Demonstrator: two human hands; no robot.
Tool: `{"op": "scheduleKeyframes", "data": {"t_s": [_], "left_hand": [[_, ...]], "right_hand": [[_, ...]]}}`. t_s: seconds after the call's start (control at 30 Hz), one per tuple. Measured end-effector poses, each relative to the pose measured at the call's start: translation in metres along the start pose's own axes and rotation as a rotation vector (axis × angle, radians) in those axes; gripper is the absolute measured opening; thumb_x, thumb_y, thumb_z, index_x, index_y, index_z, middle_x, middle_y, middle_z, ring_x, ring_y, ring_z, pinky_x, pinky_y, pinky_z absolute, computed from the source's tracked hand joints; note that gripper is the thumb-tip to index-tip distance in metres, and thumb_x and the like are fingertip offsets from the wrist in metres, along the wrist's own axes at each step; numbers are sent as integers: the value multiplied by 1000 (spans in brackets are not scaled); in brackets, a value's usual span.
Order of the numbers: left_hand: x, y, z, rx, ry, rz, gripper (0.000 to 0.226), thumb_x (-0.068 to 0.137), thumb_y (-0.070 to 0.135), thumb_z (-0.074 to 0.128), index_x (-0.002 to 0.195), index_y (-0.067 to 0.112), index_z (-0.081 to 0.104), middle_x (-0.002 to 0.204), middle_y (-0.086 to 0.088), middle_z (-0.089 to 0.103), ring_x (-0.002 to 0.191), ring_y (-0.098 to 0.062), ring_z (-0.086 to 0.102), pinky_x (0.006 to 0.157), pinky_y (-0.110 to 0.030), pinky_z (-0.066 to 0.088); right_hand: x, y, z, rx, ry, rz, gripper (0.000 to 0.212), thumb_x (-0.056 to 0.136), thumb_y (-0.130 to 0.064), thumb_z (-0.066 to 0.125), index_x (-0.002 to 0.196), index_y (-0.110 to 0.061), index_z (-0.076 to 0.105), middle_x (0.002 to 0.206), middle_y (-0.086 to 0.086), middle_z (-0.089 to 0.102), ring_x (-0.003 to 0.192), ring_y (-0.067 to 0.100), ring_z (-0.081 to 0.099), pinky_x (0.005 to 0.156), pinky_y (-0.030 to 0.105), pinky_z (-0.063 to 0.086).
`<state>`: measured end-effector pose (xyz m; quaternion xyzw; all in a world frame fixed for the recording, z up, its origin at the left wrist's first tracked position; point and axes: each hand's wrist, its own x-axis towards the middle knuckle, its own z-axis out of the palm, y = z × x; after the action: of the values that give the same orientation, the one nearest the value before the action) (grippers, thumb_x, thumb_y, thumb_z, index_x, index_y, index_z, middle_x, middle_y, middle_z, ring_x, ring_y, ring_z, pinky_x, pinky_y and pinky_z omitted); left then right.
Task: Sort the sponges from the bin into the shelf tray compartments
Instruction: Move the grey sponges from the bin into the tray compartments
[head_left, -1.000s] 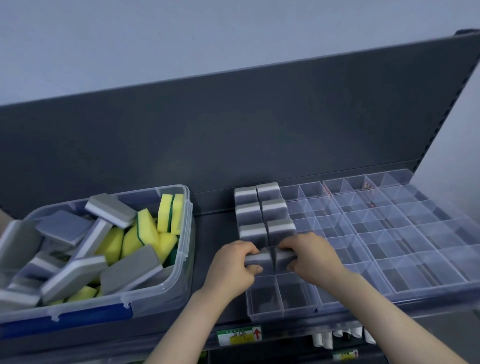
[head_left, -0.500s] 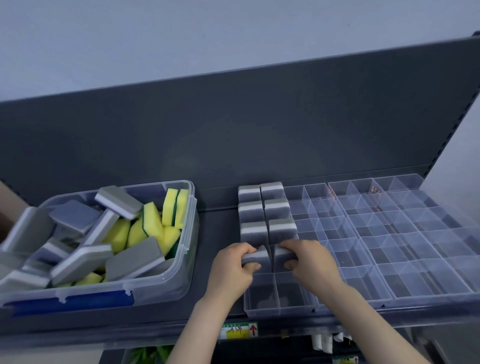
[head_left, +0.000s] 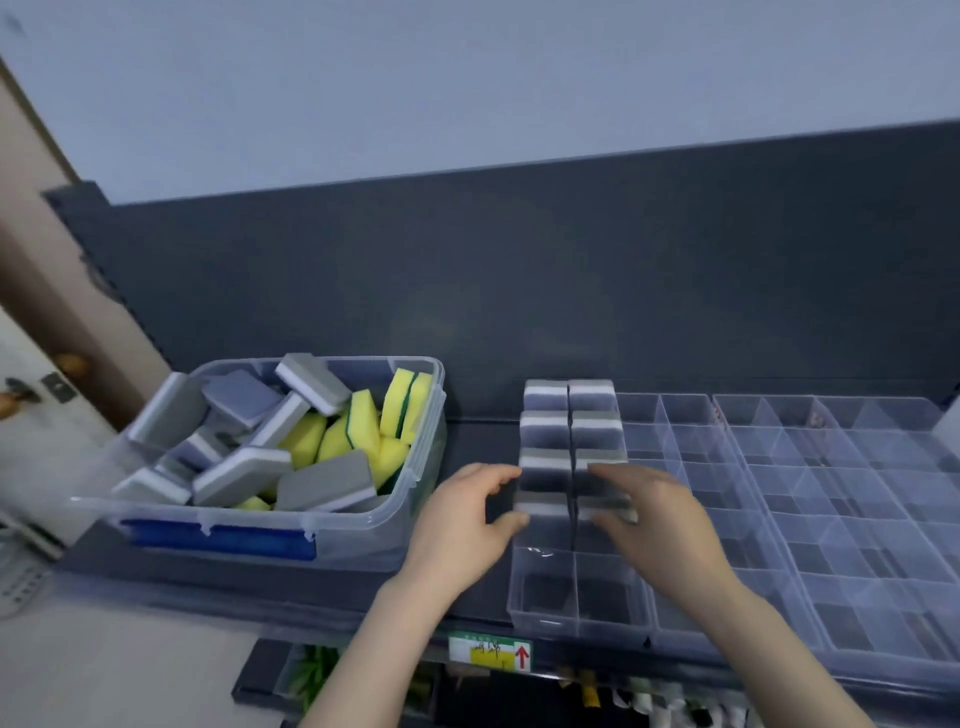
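Grey sponges (head_left: 545, 506) stand on edge, long axis across; both hands' fingers (head_left: 506, 521) half-curled, touching them.

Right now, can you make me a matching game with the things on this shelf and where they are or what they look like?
Things:
1. yellow sponges
2. bin
3. label with a red arrow
4. left hand

Places or looks:
A. on the shelf's front edge, below the tray
B. clear plastic with a blue front strip
C. piled inside the bin among grey ones
D. at the tray's leftmost column

Pairs: 1-C, 2-B, 3-A, 4-D
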<state>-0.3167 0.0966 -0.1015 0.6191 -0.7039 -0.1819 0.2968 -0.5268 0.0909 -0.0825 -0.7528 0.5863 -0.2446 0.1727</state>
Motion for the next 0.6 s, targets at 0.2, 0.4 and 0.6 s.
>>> {"op": "scheduleKeyframes", "data": {"t_s": [0.2,0.4,0.6], "left_hand": [[-9,-11,-49,73,73,-27,39,85,32,70,123,35,60,115,19,58,104,1,55,93,-23,47],[-14,-45,-108,126,144,-62,32,84,31,70,114,38,64,107,23,59,99,3,56,89,-27,50],[-9,-89,-168,145,161,-88,30,83,25,71,112,32,67,107,16,64,95,2,59,89,-25,49]], "right_hand": [[14,-38,3,68,7,-117,47,86,-20,65,131,-25,54,130,-8,58,121,11,52,93,14,36],[28,-80,24,77,-10,-184,46,87,-23,64,131,-27,54,131,-10,58,125,8,49,99,17,36],[43,-130,49,80,7,-222,44,87,-22,64,130,-28,55,129,-12,58,123,8,50,99,17,36]]}}
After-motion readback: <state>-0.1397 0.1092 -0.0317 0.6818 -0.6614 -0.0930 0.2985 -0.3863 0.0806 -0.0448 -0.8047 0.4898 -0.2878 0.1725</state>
